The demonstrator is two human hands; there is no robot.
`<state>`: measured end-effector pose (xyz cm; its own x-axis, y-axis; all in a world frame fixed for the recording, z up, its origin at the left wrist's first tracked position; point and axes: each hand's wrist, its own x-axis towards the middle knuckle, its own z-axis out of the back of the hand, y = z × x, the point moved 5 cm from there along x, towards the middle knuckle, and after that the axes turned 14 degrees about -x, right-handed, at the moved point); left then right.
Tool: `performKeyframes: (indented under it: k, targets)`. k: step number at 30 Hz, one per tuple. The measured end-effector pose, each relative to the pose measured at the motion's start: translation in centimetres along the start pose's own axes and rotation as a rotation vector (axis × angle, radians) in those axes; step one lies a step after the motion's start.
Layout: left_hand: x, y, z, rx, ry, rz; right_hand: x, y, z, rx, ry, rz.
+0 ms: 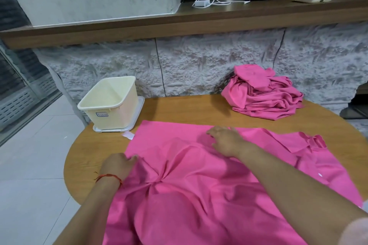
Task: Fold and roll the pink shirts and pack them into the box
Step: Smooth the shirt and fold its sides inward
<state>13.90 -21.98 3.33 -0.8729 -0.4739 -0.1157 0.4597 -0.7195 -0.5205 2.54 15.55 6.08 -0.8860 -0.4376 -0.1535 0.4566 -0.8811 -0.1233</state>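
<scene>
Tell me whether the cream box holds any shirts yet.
Empty: the box stands open-topped on its white tray, and its inside shows only bare cream walls and floor, no pink.

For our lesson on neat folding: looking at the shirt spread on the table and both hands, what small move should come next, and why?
Probably draw the shirt taut and smooth it flat. The left hand pinches its left edge, the right hand rests flat on it, and creases bunch in the middle; folding now would likely trap them.
</scene>
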Motion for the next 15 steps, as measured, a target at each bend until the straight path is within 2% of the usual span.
performKeyframes:
  k: [2,5,9,12,13,15]
  targets:
    - [0.2,-1.0,0.0,-0.101,0.017,-0.034,1.6,0.1,-0.7,-0.081,0.038,0.008]
    - [0.6,-3.4,0.8,-0.377,0.009,-0.132,2.5,-0.3,-0.2,-0.084,-0.049,0.017]
    - [1.5,-5.2,3.1,-0.865,-0.145,-0.255,2.0,-4.1,2.1,0.115,-0.375,-0.194]
    - [3.3,-3.9,2.9,-0.787,-0.225,-0.115,0.5,-6.3,2.7,0.128,-0.556,-0.268]
    - [3.9,-3.5,2.2,-0.728,-0.197,-0.049,0.3,-6.4,2.4,0.117,-0.537,-0.238]
    - [5.0,-2.8,0.6,-0.656,-0.088,0.035,0.2,-6.1,1.1,0.125,-0.362,-0.183]
